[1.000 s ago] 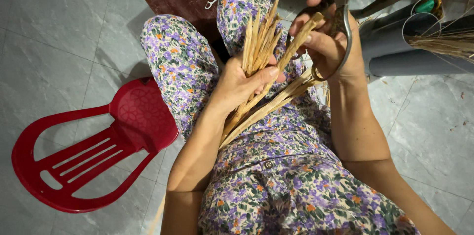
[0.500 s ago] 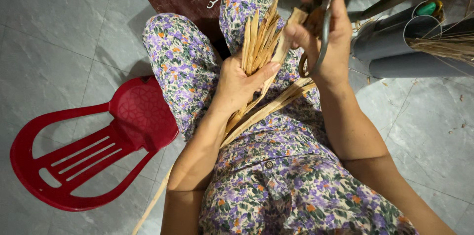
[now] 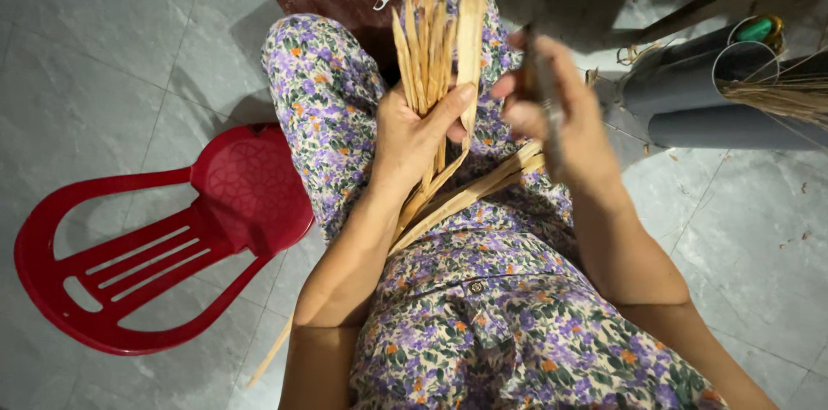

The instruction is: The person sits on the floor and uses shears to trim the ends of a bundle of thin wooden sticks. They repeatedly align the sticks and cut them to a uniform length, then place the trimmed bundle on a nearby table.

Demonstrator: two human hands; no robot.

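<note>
At frame centre, the left hand (image 3: 414, 134) clenches a bundle of bamboo strips (image 3: 435, 48); the right hand (image 3: 561, 117) grips a blurred dark tool (image 3: 542, 82).

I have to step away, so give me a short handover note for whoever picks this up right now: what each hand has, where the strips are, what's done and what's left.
Left hand: closed around a bundle of tan bamboo strips, fanned upward over the lap.
Right hand: gripping a thin dark tool, blurred, beside the bundle's widest strip.
More strips lie across the lap, under the right wrist.
Nearby: red plastic chair tipped on the floor at the left; grey pipes at the right, thin fibres sticking out of one.
Done: strips gathered in hand. How many are worked cannot be told.
Left: the held bundle and the lap strips.
</note>
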